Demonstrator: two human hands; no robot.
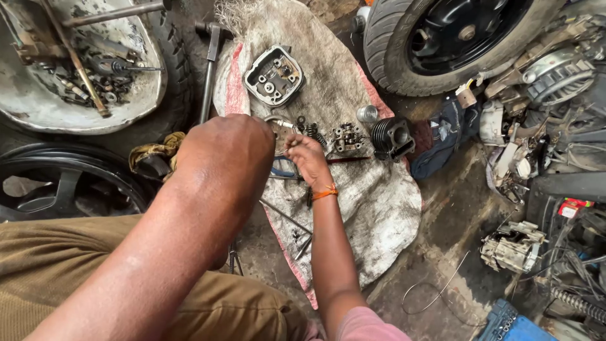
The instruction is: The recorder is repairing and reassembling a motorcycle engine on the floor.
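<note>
My left hand (224,148) is seen from the back, its fingers mostly hidden, closed around a small round metal engine part (279,126) above a dirty white sack cloth (379,202). My right hand (307,159), with an orange band at the wrist, meets it from the right and pinches the same part's edge with its fingertips. Just beyond the hands lie valve springs (314,131), a small rocker assembly (348,137) and a black finned cylinder (392,136). A grey cylinder head cover (274,76) lies farther up the cloth.
Blue-handled pliers (284,170) lie under the hands. A long T-handle wrench (209,69) lies left of the cloth, beside a white basin (136,95) of bolts and tools. A scooter wheel (454,38) and an engine (555,76) stand top right, a black rim (63,183) left.
</note>
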